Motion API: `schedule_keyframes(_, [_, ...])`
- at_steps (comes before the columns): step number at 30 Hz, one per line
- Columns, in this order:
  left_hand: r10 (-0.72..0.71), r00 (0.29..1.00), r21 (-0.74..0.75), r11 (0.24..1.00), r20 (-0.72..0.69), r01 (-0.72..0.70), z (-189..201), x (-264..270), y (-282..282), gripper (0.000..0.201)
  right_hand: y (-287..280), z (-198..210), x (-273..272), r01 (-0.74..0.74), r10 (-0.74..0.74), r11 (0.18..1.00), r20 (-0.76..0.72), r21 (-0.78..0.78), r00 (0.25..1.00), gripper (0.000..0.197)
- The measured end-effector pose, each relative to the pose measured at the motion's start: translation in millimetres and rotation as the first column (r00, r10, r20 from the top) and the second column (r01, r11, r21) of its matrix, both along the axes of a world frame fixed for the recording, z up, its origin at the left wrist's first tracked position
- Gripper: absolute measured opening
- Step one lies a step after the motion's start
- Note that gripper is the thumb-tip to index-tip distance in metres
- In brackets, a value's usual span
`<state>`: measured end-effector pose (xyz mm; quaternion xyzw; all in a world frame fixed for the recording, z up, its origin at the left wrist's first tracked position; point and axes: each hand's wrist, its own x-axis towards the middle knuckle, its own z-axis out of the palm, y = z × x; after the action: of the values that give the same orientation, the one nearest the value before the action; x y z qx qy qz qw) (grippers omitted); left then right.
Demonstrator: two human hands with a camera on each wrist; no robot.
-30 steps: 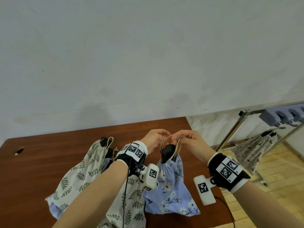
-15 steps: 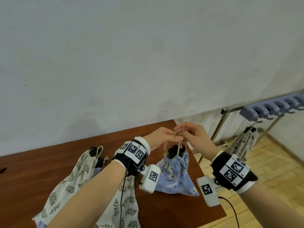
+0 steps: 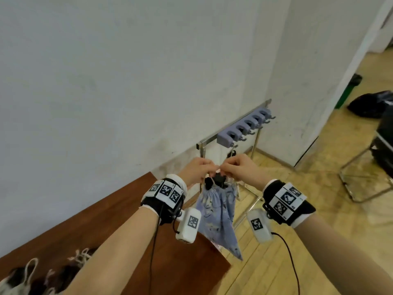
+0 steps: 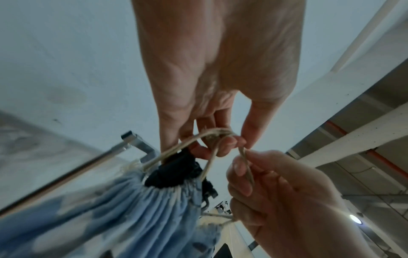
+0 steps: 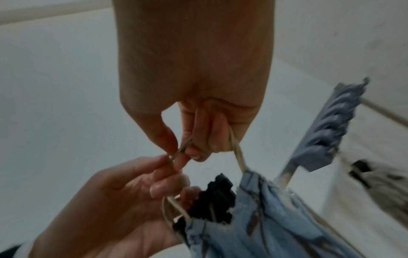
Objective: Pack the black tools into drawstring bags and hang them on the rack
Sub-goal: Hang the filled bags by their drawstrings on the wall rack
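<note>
A blue floral drawstring bag hangs in the air past the table's right end, with a black tool poking out of its gathered mouth. Both hands hold it up by its beige cord. My left hand pinches one cord loop between thumb and fingers. My right hand pinches the other strand right beside it. The rack, a metal rail with a row of lilac hooks, stands just beyond the hands by the wall.
The brown table lies lower left, with other filled leaf-print bags at its near edge. Another bag hangs on the rack's nearest hook, behind my hands. A chair stands on the wooden floor at right.
Both hands have lifted the blue bag off the table and carried it right, toward the rack. The view has swung right with them.
</note>
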<state>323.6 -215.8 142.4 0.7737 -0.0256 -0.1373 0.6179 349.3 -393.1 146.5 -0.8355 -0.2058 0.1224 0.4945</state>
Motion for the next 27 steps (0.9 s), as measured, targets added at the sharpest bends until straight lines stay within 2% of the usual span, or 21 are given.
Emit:
schedule_keyframes(3, [-0.054, 0.998, 0.01, 0.998, -0.007, 0.054, -5.4, 28.7, -46.2, 0.024, -53.3, -9.8, 25.7, 0.03, -0.023, 0.998, -0.107, 0.061, 0.994, 0.034])
schedule_keyframes(6, [-0.112, 0.994, 0.03, 0.993, -0.015, 0.113, -15.6, 57.3, -94.1, 0.02, -101.7, -23.3, 50.7, 0.052, -0.041, 0.996, -0.141, 0.074, 0.989, 0.034])
schedule_keyframes(9, [-0.086, 0.993, -0.006, 0.996, -0.081, 0.086, -29.1, 84.0, -140.8, 0.023, -145.2, -35.3, 75.4, 0.067, -0.051, 0.995, -0.198, 0.077, 0.979, 0.043])
schedule_keyframes(14, [-0.033, 0.987, -0.023, 0.999, -0.157, 0.03, -47.2, 127.2, -204.7, 0.026, -200.2, -49.7, 124.5, 0.048, -0.028, 0.996, -0.253, 0.07, 0.967, 0.031])
schedule_keyframes(18, [0.062, 0.967, -0.068, 0.994, -0.245, -0.081, -55.3, 148.0, -234.9, 0.023, -216.5, -51.3, 162.5, -0.001, 0.006, 1.0, -0.247, 0.021, 0.969, 0.033])
schedule_keyframes(22, [0.074, 0.959, -0.053, 0.994, -0.274, -0.092, -56.3, 179.5, -239.5, 0.018, -214.2, -53.9, 208.1, -0.073, 0.077, 0.997, -0.238, 0.026, 0.968, 0.035])
schedule_keyframes(25, [0.102, 0.952, -0.019, 0.993, -0.288, -0.112, -56.8, 207.1, -233.0, 0.009, -202.1, -62.8, 246.9, -0.111, 0.117, 0.993, -0.282, 0.034, 0.952, 0.04])
schedule_keyframes(27, [0.118, 0.95, -0.014, 0.992, -0.289, -0.127, -58.9, 226.2, -228.5, 0.014, -191.9, -68.4, 271.8, -0.142, 0.145, 0.989, -0.307, 0.034, 0.941, 0.039])
